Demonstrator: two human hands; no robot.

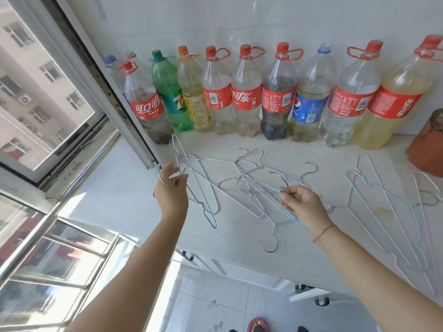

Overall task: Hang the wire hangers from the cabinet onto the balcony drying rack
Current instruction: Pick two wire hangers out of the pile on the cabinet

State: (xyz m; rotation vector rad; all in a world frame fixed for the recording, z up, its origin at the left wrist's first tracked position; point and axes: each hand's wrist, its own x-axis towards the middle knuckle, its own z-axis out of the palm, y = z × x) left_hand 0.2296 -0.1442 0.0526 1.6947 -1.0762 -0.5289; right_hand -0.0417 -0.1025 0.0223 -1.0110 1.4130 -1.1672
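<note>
White speckled counter (124,202) runs along the balcony wall, with a row of plastic bottles (247,92) at the back and an open window (48,104) to the left. Wire hangers lie scattered across it: a tangled pile (249,173) in the middle and a second group (374,197) well apart to the right, near a brown pot (426,144).

I judge this to be the gathering step — hangers are being collected off the counter and none is on a rack yet. My left hand (171,188) is curled round the hook of a hanger (177,153), whose frame slants down across the counter's left part. I can't tell whether it is one hanger or two together. My right hand (302,202) pinches, between thumb and fingertips, the base of the hook (280,175) on a hanger from the middle pile. That hook arcs up just left of the fingers, while the frame runs under the hand and is crossed by its neighbours.

Next I'd lift the right one slowly — the wires overlap and one could drag another along. Then both go to the rack. I can't place the rack for certain; the metal bars (72,248) outside, below the window, may be it.
</note>
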